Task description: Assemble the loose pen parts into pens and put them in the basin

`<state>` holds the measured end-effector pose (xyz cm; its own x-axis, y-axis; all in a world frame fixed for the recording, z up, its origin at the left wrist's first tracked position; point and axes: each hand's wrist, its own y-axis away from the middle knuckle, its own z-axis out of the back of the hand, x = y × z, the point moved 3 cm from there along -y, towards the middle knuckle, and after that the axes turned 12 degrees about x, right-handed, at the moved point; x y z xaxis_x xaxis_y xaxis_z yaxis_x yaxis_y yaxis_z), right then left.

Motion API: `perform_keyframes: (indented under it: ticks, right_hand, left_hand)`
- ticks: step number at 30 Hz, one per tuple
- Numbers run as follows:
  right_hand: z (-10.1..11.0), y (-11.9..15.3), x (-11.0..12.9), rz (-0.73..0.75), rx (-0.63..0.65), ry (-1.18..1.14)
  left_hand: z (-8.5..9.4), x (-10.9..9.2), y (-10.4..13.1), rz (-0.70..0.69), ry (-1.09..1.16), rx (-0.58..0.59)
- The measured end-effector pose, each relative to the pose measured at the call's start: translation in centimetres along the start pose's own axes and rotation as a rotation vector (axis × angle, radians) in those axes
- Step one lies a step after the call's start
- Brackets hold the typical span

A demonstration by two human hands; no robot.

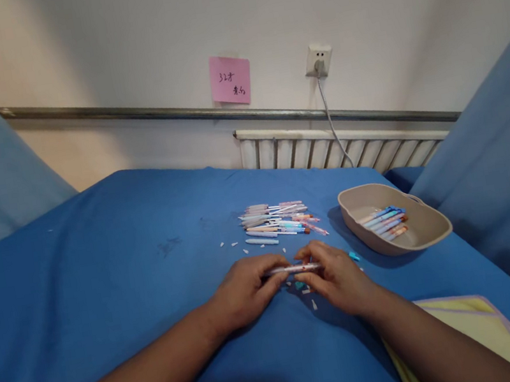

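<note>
A slim, pale pen [294, 269] lies level between my two hands, above the blue cloth. My left hand [251, 288] pinches its left end between thumb and fingers. The right part of the pen is in the closed fingers of my right hand [333, 273]. Just beyond my hands, a pile of pen parts [274, 220] is spread out, with pale barrels, thin white refills and patterned pieces. Small white tips are scattered near it, one of them [314, 304] below my right hand. A teal piece [354, 256] rests right of my right hand.
At the right stands a beige basket [427, 225] with several pens [389, 224] inside. A yellow folder-like item [474, 324] lies at the lower right, partly under my right forearm. Behind the blue-covered table [122, 238] are a wall rail, a radiator and a plugged-in cable; blue curtains hang at both sides.
</note>
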<state>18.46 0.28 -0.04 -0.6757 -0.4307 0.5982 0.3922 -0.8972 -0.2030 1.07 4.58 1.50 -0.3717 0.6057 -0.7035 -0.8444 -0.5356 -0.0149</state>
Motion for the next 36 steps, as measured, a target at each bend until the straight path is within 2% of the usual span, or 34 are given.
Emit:
perform_keyframes:
  ticks: [2,5,8,11,13,14,18,21,23,25,28,33,36]
  right_hand:
    - [0.3,0.1,0.3,0.031,-0.045,0.056]
    - [0.7,0.1,0.6,0.076,-0.006,0.156]
    - [0.7,-0.1,0.3,0.012,0.05,0.105]
    - [-0.3,-0.4,-0.5,-0.126,0.129,-0.205]
    - [-1.0,-0.4,-0.9,-0.188,0.141,-0.39]
    - [-1.0,-0.4,-1.0,-0.193,0.118,-0.412]
    - [0.0,-0.1,-0.1,-0.045,-0.004,-0.105]
    - [0.5,0.0,0.4,0.019,0.008,0.049]
    - [0.4,-0.1,0.0,-0.039,0.037,-0.005]
    - [-0.3,-0.2,-0.6,-0.124,0.091,-0.164]
    - [-1.0,-0.3,-1.0,-0.181,0.111,-0.332]
    - [0.1,0.0,0.2,-0.028,-0.002,0.004]
    - [0.4,0.0,0.2,-0.038,0.026,0.006]
  left_hand:
    - [-0.4,0.6,-0.2,0.094,0.173,0.015]
    - [-0.8,1.0,-0.4,0.164,0.35,0.058]
    - [-0.4,0.4,-0.3,0.053,0.193,0.051]
    - [0.1,-0.3,0.0,-0.064,-0.056,0.026]
    - [0.2,-0.3,0.1,-0.073,-0.114,0.034]
    - [0.1,-0.2,0.1,-0.061,-0.109,0.037]
    - [0.0,0.4,-0.2,0.028,0.035,0.038]
    - [-0.1,0.5,-0.2,0.047,0.08,0.047]
    - [0.0,0.2,-0.2,0.005,0.009,0.039]
    - [0.1,-0.1,0.0,-0.043,-0.087,0.036]
    - [0.2,-0.1,0.0,-0.045,-0.135,0.04]
    - [0.2,0.3,-0.2,0.013,-0.012,0.018]
    - [0.0,0.2,-0.2,-0.017,-0.053,0.026]
